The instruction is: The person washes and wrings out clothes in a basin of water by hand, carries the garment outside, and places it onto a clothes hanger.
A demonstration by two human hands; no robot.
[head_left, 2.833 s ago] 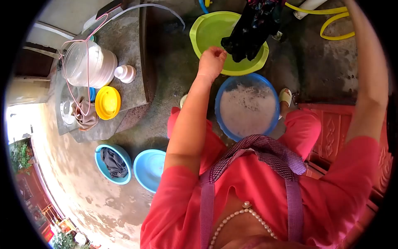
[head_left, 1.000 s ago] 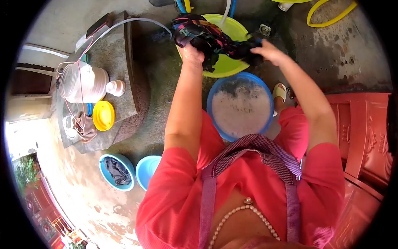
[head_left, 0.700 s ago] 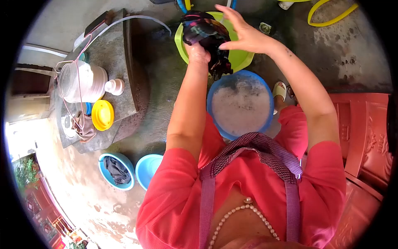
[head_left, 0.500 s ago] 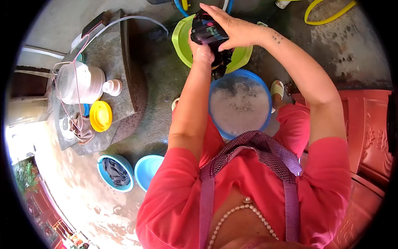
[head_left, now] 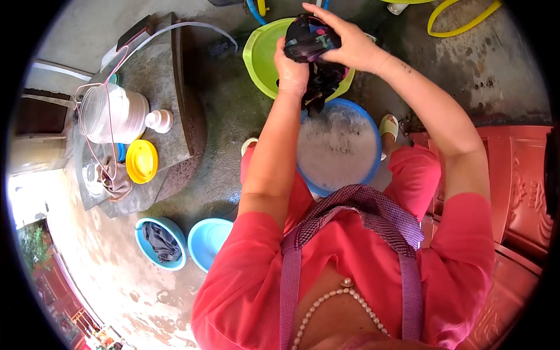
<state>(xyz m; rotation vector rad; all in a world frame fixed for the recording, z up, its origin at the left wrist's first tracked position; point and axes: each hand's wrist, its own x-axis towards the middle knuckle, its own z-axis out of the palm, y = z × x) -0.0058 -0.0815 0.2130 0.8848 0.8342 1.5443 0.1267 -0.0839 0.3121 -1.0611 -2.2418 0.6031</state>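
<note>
Between my two hands is a wet black garment (head_left: 313, 39) with small coloured patches, bunched at the top, its lower part hanging down. My left hand (head_left: 291, 71) grips it from the left and below. My right hand (head_left: 357, 48) presses it from the right, thumb below and fingers stretched over the top. Both hands are above the lime-green basin (head_left: 261, 55). Nearer my body stands a blue basin (head_left: 338, 149) of greyish, sudsy water, with the garment's hanging end close to its far rim.
Two light-blue basins (head_left: 207, 245) stand at the lower left, one holding a dark cloth (head_left: 161, 242). A stone ledge (head_left: 157, 76) carries a clear plastic jar (head_left: 114, 115), a yellow lid (head_left: 142, 161) and a hose. A yellow hose (head_left: 464, 26) lies at upper right; red carved panels (head_left: 507, 181) stand at right.
Both hands have shifted slightly right with the garment. Its top is now gathered into a rounder bunch, and the hanging part sits further right.
</note>
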